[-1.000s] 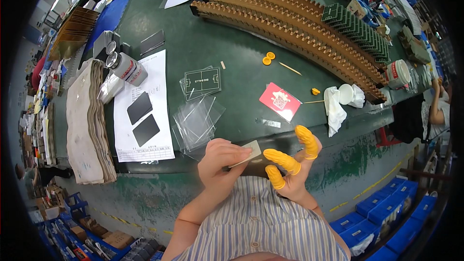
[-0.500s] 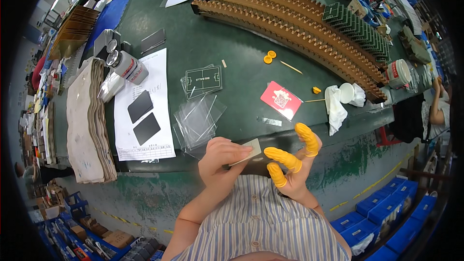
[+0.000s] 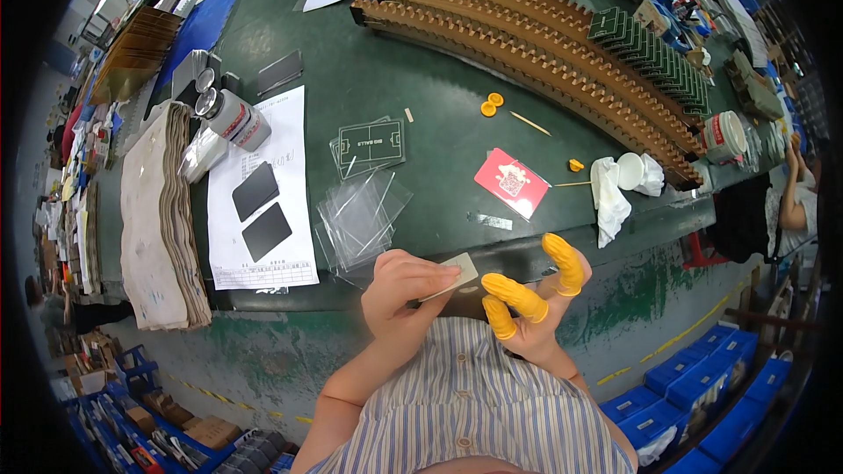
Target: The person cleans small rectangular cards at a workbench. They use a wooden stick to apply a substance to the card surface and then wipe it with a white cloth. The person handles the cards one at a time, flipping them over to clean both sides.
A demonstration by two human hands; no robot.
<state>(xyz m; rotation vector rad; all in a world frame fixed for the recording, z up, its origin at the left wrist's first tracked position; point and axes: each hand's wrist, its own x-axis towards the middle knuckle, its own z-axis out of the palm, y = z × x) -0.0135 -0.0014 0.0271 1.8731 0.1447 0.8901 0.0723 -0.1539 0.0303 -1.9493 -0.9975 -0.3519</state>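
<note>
My left hand point(image 3: 399, 294) is closed on a small pale flat card point(image 3: 462, 270), whose upper corner shows past my thumb and fingers. Just to its right is my right hand point(image 3: 537, 307), with yellow finger cots point(image 3: 516, 296) over three digits. Those fingers are spread and hold nothing that I can see. A gap remains between them and the card. On the bench beyond my hands lie a stack of clear plastic sleeves point(image 3: 358, 215), a green card with white pitch lines point(image 3: 371, 142) and a red card in a clear sleeve point(image 3: 511, 183).
Long notched wooden racks point(image 3: 527, 61) cross the far right, with green cards point(image 3: 650, 57) standing in them. White cloth point(image 3: 608, 206), a toothpick point(image 3: 530, 122) and loose yellow finger cots point(image 3: 490, 105) lie nearer. At left are dark cards point(image 3: 266, 233) on printed paper, a metal-topped bottle point(image 3: 241, 123) and stacked cloths point(image 3: 156, 228).
My right hand's yellow-covered fingers have dipped slightly toward me. My left hand keeps the card in almost the same place.
</note>
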